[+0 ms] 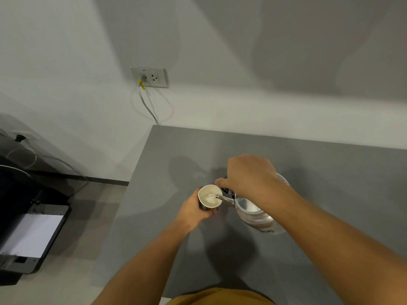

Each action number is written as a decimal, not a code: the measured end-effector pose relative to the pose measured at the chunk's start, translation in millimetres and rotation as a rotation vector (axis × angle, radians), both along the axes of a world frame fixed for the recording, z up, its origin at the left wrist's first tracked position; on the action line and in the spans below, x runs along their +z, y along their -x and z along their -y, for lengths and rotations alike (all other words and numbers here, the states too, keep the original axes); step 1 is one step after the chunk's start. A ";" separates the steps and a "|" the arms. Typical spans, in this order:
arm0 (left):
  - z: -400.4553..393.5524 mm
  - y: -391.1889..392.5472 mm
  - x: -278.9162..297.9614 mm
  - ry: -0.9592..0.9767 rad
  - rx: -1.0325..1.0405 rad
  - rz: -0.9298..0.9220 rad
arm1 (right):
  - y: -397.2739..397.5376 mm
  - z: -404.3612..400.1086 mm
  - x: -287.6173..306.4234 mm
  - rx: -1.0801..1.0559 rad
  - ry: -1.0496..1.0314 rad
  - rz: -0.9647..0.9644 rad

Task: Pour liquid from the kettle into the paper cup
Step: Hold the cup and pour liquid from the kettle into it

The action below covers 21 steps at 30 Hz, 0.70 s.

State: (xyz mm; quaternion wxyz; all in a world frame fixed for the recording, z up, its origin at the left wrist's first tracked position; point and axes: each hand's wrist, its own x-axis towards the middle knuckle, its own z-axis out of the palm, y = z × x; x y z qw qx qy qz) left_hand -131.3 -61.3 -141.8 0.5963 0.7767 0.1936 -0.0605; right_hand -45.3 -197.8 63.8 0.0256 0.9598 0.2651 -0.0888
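A paper cup [208,202], dark outside and white inside, is held upright over the grey table [330,164] by my left hand [193,209], which wraps its side from below. A shiny metal kettle [255,213] is tilted to the left, its spout [224,199] reaching over the cup's rim. Clear liquid lies in the cup under the spout tip. My right hand [248,175] grips the kettle's dark handle from above and hides most of it.
The table's left edge runs near the cup, with floor beyond it. A printer with white paper [30,234] stands on the floor at the left. A wall socket [150,77] with a plugged cable is on the wall behind.
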 end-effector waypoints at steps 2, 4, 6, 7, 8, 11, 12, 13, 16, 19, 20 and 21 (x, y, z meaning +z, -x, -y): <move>0.9 0.8 3.1 0.009 0.001 -0.007 | 0.5 -1.0 1.2 0.005 0.002 -0.005; 1.9 0.9 5.5 0.014 0.009 -0.012 | 0.9 -1.6 2.2 0.008 0.005 -0.011; 2.6 0.7 6.4 0.019 0.017 -0.016 | 1.3 -1.9 3.3 0.011 0.011 -0.013; 2.9 0.7 6.3 0.021 0.020 -0.018 | 1.6 -1.9 3.8 0.012 0.015 -0.015; 3.1 0.7 6.4 0.023 0.021 -0.018 | 1.8 -1.9 4.2 0.011 0.018 -0.015; 3.7 0.4 7.2 0.010 0.023 -0.011 | 2.2 -2.1 4.3 0.013 0.025 -0.011; 3.8 0.2 7.8 0.007 0.025 -0.011 | 2.3 -2.1 4.4 0.013 0.025 -0.011; 4.0 0.1 8.4 0.008 0.028 -0.012 | 2.3 -1.9 4.5 0.014 0.023 -0.012; 4.7 0.0 9.9 0.019 0.032 -0.015 | 2.9 -1.4 5.5 0.015 0.019 -0.017; 5.1 0.6 11.5 0.024 0.025 -0.008 | 3.6 -1.5 6.5 0.014 0.027 -0.028; 5.1 1.0 11.8 0.021 0.023 -0.005 | 3.8 -1.8 6.8 0.013 0.030 -0.031; 5.2 1.3 12.0 0.020 0.021 -0.004 | 4.1 -2.0 6.8 0.013 0.031 -0.034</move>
